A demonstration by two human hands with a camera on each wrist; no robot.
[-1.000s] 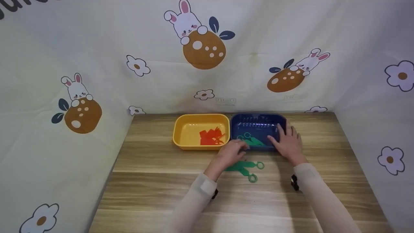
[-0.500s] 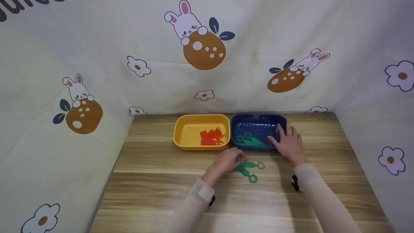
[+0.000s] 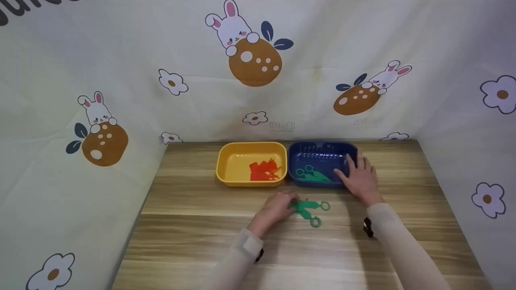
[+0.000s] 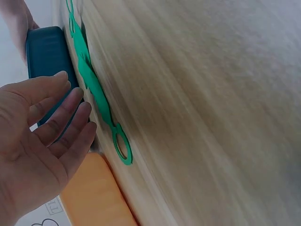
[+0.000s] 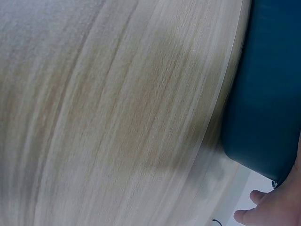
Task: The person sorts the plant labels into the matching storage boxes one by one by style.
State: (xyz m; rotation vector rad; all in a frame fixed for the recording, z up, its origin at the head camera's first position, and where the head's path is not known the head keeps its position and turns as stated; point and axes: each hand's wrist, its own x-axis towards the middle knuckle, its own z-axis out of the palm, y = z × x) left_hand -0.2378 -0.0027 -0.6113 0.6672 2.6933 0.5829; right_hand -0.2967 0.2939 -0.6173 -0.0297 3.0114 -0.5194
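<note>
Just left of a green scissors-shaped piece [image 3: 305, 206] with ring ends is my left hand [image 3: 274, 209]. In the left wrist view its fingers are loosely bent with nothing between them, and a gap shows between them and the green piece [image 4: 91, 80]. That piece lies on the wooden table; from the head, my hand hides its left part. My right hand [image 3: 361, 179] rests on the right front corner of the dark blue bin [image 3: 322, 185], fingers spread over the rim. Inside that bin lie green scissors-shaped pieces [image 3: 316, 176].
A yellow bin [image 3: 250, 183] stands directly left of the blue one, with a heap of red-orange pieces [image 3: 264, 170] at its right side. Behind both bins hangs a printed cloth [image 3: 306, 96], which also lines the two sides of the table [image 3: 193, 225].
My left hand has drawn back from the blue bin's front edge, toward the left and nearer me, uncovering more of the green pieces. The right hand stays on the bin.
</note>
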